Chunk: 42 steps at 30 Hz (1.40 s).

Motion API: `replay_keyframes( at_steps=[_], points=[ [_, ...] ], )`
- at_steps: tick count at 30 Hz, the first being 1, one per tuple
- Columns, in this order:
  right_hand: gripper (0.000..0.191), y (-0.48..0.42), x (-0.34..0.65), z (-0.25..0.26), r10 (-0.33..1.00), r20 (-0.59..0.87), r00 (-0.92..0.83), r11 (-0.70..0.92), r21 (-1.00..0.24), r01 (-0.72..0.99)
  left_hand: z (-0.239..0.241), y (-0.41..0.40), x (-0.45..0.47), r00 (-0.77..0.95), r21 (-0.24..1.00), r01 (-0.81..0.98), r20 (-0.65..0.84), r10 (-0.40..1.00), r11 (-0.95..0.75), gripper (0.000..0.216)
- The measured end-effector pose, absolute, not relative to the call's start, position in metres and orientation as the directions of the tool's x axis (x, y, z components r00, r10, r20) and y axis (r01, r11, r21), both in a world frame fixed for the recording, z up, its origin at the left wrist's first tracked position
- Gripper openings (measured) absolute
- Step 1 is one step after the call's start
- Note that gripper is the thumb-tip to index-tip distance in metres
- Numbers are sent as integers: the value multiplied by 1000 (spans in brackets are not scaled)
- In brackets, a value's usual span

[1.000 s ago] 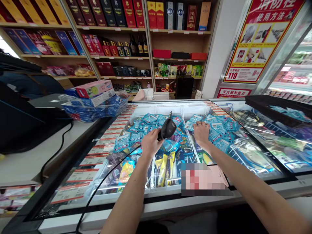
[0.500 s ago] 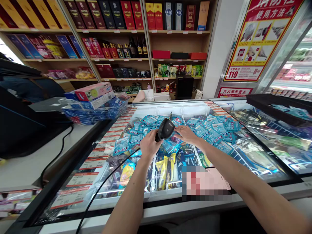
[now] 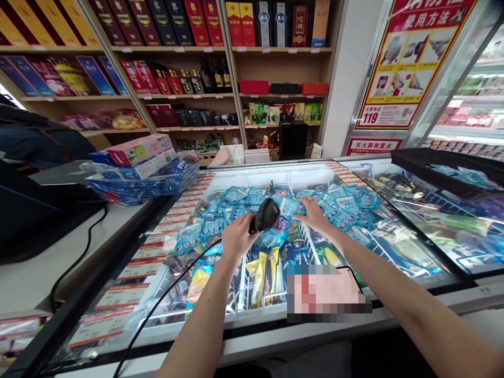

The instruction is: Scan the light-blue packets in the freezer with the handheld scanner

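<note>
My left hand (image 3: 237,236) is wrapped around a black barcode scanner (image 3: 268,214), whose head tilts up over the freezer. A black cable (image 3: 169,289) runs from it down to the lower left. My right hand (image 3: 317,216) pinches the right edge of a blue packet (image 3: 289,206) just beyond the scanner head. Many similar blue packets (image 3: 342,205) lie heaped on both sides of my hands. Below them, yellow-wrapped ice creams (image 3: 258,278) sit in a white wire basket (image 3: 313,244).
A pink phone-like slab (image 3: 348,286), partly blurred out, lies at the freezer's front edge. Boxes and blue packs in plastic (image 3: 145,181) rest on the left counter. A black tray (image 3: 409,163) holds blue packets at right. Shelves (image 3: 275,51) of boxed goods stand behind.
My right hand has drawn slightly to the right, and a blue packet now shows in its fingers beside the scanner. The scanner stays in my left hand. The view has shifted slightly.
</note>
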State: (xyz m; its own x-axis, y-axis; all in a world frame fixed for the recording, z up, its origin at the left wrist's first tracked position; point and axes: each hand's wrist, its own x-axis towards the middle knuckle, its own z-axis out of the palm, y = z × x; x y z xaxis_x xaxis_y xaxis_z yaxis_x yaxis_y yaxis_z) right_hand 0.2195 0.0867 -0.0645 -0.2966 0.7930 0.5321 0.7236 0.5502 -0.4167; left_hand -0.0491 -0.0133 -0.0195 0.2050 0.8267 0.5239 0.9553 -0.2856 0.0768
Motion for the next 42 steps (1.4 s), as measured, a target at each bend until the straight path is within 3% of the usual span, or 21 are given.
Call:
replay_keyframes(
  at_steps=[7, 14, 42],
  points=[
    [55, 86, 219, -69, 770, 576, -272, 579, -455, 677, -19, -15, -42, 324, -64, 942, 437, 839, -331, 31],
    [55, 85, 219, -67, 767, 578, -279, 579, -437, 688, -24, -15, -41, 369, -118, 928, 435, 821, -354, 32],
    [53, 86, 218, -69, 766, 577, -282, 567, -403, 718, -22, -17, -39, 386, -118, 921, 403, 830, -371, 32]
  ],
)
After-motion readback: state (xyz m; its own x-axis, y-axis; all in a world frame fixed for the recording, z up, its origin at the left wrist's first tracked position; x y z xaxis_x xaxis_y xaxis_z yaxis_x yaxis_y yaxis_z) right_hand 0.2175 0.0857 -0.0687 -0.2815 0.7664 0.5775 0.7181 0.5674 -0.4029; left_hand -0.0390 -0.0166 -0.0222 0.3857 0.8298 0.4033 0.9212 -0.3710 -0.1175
